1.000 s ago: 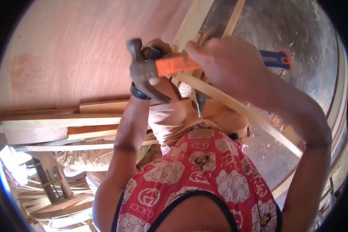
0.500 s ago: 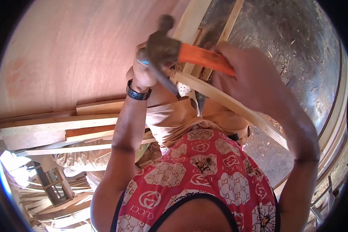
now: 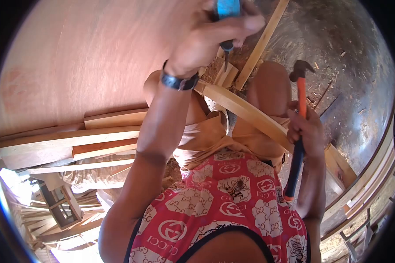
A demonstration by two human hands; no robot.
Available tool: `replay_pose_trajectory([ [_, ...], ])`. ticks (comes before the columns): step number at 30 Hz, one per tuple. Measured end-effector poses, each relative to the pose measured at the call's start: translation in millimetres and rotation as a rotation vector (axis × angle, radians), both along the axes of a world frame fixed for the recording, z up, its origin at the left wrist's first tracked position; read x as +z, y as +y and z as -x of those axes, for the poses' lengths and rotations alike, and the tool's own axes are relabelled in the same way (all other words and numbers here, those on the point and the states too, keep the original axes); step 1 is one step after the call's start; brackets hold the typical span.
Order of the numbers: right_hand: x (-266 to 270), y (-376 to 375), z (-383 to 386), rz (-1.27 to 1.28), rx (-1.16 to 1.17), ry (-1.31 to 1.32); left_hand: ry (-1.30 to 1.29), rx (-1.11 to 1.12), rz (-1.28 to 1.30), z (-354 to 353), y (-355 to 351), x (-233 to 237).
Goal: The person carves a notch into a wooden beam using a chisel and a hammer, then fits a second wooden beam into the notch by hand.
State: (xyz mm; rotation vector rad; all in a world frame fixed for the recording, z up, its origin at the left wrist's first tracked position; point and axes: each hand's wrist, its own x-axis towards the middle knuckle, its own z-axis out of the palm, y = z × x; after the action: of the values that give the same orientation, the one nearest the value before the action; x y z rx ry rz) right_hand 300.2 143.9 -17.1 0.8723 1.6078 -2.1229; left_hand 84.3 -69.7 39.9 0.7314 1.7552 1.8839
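My left hand [image 3: 219,33] is raised at the top middle, its fingers wrapped round the blue handle of a chisel [image 3: 227,11]. The narrow metal blade points down towards the floor. In my right hand [image 3: 309,129] is a claw hammer [image 3: 301,94] with an orange and black handle, held upright beside my right knee with the head at the top. A long strip of wood [image 3: 245,111] lies slanting across my legs, below the chisel's tip and apart from it. Its near end passes behind my right hand.
A large plywood panel [image 3: 74,57] fills the left side. Stacked boards [image 3: 66,139] lie along its lower edge. On the dark floor [image 3: 346,96] are wood chips, a narrow batten [image 3: 263,44] and a wood block [image 3: 227,75]. Another wood piece [image 3: 340,168] lies right of my right hand.
The hammer has moved away from my left hand, down and to the right, and now stands upright. My left hand has risen and shifted right with the chisel.
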Motion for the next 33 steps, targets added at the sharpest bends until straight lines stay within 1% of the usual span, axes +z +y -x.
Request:
replay_pose_trajectory([
  [1, -1, 1, 0, 0.136, -0.149, -0.051, -0.075, 0.026, -0.295, -1, -3, 2],
  [2, -3, -1, 0, 0.144, -0.147, -0.059, 0.164, -0.081, -0.455, 5, -7, -8],
  [3, -3, -1, -1, 0.121, -0.186, -0.059, 0.265, 0.011, -0.292, -9, -16, 13],
  [5, -3, 0, 1, 0.086, -0.232, -0.057, 0.299, 0.017, -0.294, -14, -49, 18],
  [7, -5, -2, 6, 0.025, -0.192, -0.037, 0.269, 0.001, -0.335, -17, -60, 20],
  [9, -6, -2, 8, 0.025, -0.158, -0.054, 0.259, 0.031, -0.335, -28, -65, 15],
  [11, -2, -5, 5, 0.030, -0.126, -0.053, 0.299, 0.192, -0.276, -43, -64, 14],
  [13, 1, -11, 4, 0.104, -0.102, -0.073, 0.273, 0.213, -0.250, -48, -69, 10],
  [15, -4, -12, 2, 0.101, -0.053, -0.060, 0.267, 0.261, -0.176, -51, -75, 3],
  [17, -6, -12, 2, 0.097, -0.007, -0.050, 0.243, 0.262, -0.176, -55, -77, -2],
  [19, -5, -12, 4, 0.110, -0.013, -0.040, 0.148, 0.351, -0.276, -59, -77, -8],
  [26, -5, -13, 6, 0.088, -0.043, -0.094, 0.161, 0.346, -0.275, -64, -81, -7],
  [28, -6, -12, 7, 0.111, -0.021, -0.098, 0.260, 0.286, -0.155, -67, -82, -4],
  [31, -7, -11, 0, 0.089, 0.000, -0.069, 0.237, 0.289, -0.216, -77, -82, -2],
  [33, -8, -11, 1, 0.085, 0.000, -0.068, 0.240, 0.292, -0.206, -78, -80, -3],
])
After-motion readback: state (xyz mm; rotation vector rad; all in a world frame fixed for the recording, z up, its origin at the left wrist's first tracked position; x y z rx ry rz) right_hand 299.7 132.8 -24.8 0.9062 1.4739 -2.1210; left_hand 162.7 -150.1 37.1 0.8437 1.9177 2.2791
